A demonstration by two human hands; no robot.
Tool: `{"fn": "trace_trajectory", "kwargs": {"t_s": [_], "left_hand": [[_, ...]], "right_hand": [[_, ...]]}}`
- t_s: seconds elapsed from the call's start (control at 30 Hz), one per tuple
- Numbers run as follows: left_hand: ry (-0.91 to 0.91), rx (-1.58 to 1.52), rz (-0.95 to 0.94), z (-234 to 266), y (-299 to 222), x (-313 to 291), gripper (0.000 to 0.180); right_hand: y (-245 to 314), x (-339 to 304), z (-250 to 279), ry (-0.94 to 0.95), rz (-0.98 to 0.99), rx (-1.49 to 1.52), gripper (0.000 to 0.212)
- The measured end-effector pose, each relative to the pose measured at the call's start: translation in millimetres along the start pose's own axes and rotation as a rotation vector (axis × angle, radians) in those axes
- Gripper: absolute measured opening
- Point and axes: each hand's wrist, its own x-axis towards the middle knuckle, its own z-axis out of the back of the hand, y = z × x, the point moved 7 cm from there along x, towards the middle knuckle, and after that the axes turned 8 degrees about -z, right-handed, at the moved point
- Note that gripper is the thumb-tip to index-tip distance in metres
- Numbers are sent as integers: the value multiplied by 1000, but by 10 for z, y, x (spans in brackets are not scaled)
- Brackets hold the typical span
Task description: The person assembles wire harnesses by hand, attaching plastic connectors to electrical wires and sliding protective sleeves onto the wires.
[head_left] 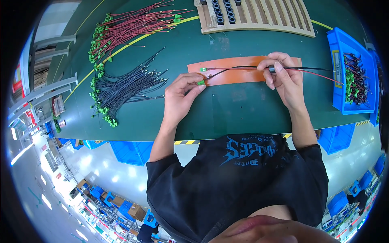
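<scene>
Along the left side of the bench (235, 117), a far wire bundle (135, 30) lies behind a near wire bundle (125, 87). To their right, toward the far side, sits a rack (263, 27) — rings (231, 19) in its left grooves. Before it lies a mat (243, 77), with leads (314, 71) running above it, past its right end. At the bench's right edge stands a bin (356, 108) with harnesses (356, 75) inside — seemingly another bin (377, 97) beyond.

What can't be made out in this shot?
All in the head view:
Black cylindrical ring: partly hidden by the right hand.
Green block connector: partly covered by the left hand.
Beige slotted tray: far end cut off by the top edge.
Red and black wires in the blue plastic bin: too small, tangled to count.
</scene>
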Motion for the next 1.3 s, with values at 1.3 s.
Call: {"fn": "trace_trajectory", "kwargs": {"t_s": [1.3], "left_hand": [[-21, 330, -135, -160, -198, 180, 44]], "right_hand": [[40, -27, 38, -50, -25, 0, 29]]}}
